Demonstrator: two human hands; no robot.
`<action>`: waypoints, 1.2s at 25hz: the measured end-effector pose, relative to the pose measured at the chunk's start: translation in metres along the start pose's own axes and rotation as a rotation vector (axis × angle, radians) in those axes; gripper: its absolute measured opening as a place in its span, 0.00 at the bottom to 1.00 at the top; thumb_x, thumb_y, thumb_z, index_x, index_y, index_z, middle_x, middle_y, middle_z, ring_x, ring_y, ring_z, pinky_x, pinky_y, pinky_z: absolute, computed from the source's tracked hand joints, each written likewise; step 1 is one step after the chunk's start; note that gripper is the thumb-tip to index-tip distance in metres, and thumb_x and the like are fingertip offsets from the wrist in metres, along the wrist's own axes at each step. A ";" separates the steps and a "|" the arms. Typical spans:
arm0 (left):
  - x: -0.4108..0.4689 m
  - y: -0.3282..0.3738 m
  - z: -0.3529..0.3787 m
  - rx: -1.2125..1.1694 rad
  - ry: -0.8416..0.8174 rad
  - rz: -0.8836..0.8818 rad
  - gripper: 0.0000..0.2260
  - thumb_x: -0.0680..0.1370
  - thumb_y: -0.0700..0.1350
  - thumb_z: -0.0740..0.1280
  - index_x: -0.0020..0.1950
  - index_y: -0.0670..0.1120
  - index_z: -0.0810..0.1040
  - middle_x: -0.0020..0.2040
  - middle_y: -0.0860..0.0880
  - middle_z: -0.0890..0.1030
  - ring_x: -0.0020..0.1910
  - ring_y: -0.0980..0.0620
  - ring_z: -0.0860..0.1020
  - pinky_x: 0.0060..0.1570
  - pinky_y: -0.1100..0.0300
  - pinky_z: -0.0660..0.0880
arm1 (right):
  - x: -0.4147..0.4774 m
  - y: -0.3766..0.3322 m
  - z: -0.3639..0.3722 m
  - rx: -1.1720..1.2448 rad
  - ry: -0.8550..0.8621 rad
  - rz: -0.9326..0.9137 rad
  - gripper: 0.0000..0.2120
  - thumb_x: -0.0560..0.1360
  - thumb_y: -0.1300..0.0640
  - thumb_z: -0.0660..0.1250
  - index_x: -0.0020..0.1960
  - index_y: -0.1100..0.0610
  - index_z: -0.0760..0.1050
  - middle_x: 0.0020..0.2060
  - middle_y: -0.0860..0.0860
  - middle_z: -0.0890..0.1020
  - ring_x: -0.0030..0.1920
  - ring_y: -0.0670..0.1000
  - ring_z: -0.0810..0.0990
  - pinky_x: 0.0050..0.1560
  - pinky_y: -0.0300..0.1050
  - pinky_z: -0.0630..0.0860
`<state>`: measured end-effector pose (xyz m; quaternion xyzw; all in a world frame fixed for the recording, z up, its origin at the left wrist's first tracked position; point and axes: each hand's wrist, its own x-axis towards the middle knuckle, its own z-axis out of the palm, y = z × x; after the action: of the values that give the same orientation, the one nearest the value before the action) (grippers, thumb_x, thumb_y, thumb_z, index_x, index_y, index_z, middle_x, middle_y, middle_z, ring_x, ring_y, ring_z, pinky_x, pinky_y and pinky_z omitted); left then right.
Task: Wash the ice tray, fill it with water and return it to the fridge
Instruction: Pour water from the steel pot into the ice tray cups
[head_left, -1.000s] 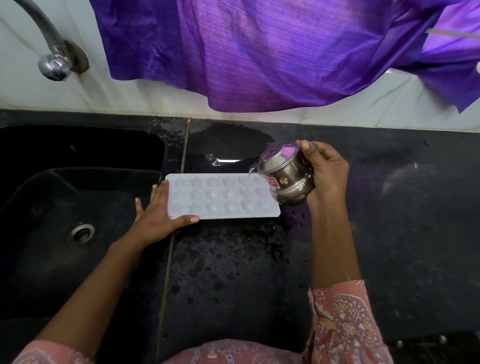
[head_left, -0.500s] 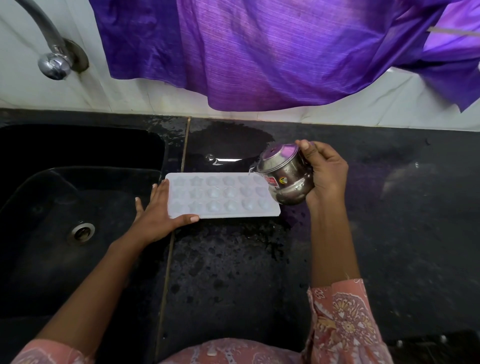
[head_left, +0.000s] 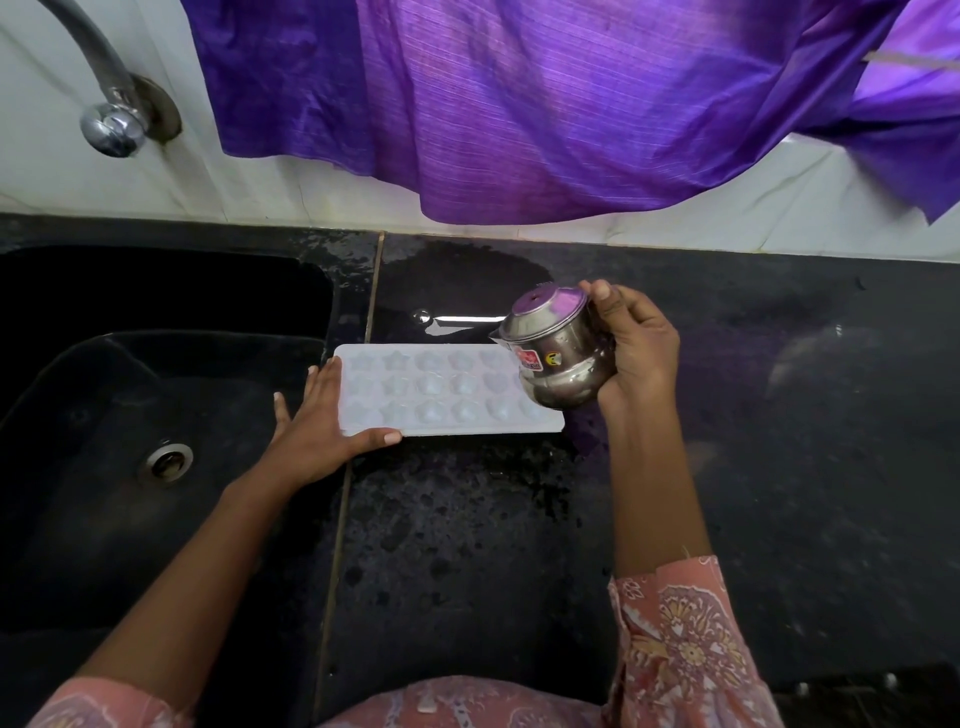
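Observation:
A white ice tray (head_left: 441, 395) with star-shaped cells lies flat on the wet black counter (head_left: 779, 415), just right of the sink. My left hand (head_left: 317, 421) rests against the tray's left end, fingers straight and thumb along its near edge. My right hand (head_left: 636, 348) grips a small steel pot (head_left: 556, 353), tipped to the left over the tray's right end. The pot covers the tray's far right cells.
A black sink (head_left: 130, 441) with a metal drain (head_left: 167, 461) takes up the left side. A tap (head_left: 111, 122) juts from the white wall above it. Purple cloth (head_left: 545, 104) hangs over the wall behind the counter. A puddle (head_left: 457, 322) shines behind the tray.

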<state>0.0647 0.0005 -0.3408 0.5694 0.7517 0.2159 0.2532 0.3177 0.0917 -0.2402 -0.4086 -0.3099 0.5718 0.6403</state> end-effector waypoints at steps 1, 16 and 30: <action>0.000 0.000 0.000 0.001 0.002 -0.001 0.55 0.60 0.68 0.63 0.77 0.47 0.40 0.78 0.51 0.44 0.75 0.54 0.39 0.69 0.46 0.30 | -0.001 0.001 0.002 -0.006 -0.007 0.002 0.05 0.65 0.64 0.73 0.35 0.58 0.78 0.34 0.52 0.82 0.35 0.49 0.80 0.43 0.44 0.80; -0.002 0.000 -0.001 0.015 -0.029 0.000 0.61 0.58 0.76 0.65 0.76 0.48 0.37 0.78 0.51 0.42 0.75 0.56 0.37 0.69 0.47 0.29 | -0.009 0.002 0.012 -0.104 -0.026 -0.010 0.06 0.67 0.67 0.73 0.37 0.59 0.78 0.29 0.47 0.81 0.32 0.45 0.79 0.38 0.40 0.79; -0.001 -0.001 0.000 -0.017 -0.033 -0.006 0.59 0.59 0.72 0.66 0.76 0.49 0.36 0.78 0.50 0.42 0.70 0.63 0.35 0.67 0.49 0.27 | -0.007 0.001 0.013 -0.126 -0.021 -0.021 0.07 0.66 0.66 0.74 0.35 0.56 0.78 0.30 0.47 0.82 0.35 0.46 0.79 0.41 0.40 0.79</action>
<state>0.0644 -0.0008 -0.3410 0.5685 0.7472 0.2122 0.2711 0.3046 0.0870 -0.2346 -0.4386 -0.3562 0.5489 0.6160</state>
